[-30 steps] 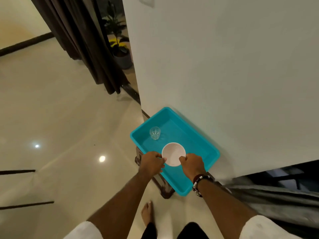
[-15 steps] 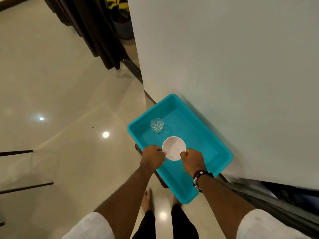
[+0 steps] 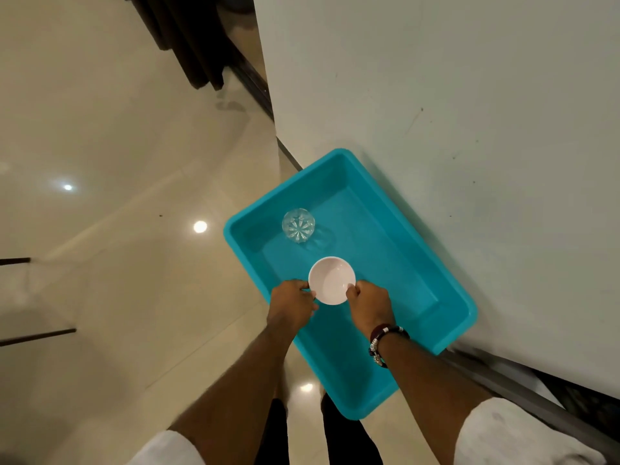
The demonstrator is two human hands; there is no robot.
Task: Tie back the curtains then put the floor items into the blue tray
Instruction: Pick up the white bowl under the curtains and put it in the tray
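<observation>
You've got the white bowl (image 3: 331,280) pinched by its rim w/ both hands: left hand (image 3: 292,305) on the left edge, right hand (image 3: 369,305) on the right edge, each grip narrow and closed on the rim, thumbs on top. The bowl sits level, mouth up, over the near-middle of the blue tray (image 3: 449,330); can't tell if its base is touching the tray floor yet. It looks small, stiff and light, prob. ceramic or melamine, w/ a smooth glossy surface, so it's likely slippery and may chip if dropped. Keep hold at opposite rim points as you have it, or cup under the base; don't let go until you feel it seated. Just beyond it, apart from the bowl, a cut clear glass (image 3: 298,225) stands upright in the tray's far-left part: thin, fragile, likely slick, so best taken around the body, not the lip, and leave a gap so bowl and glass don't knock. The tray's long side runs along the white wall (image 3: 436,95); further back, a dark curtain (image 3: 188,38) hangs above the polished floor (image 3: 100,129).
</observation>
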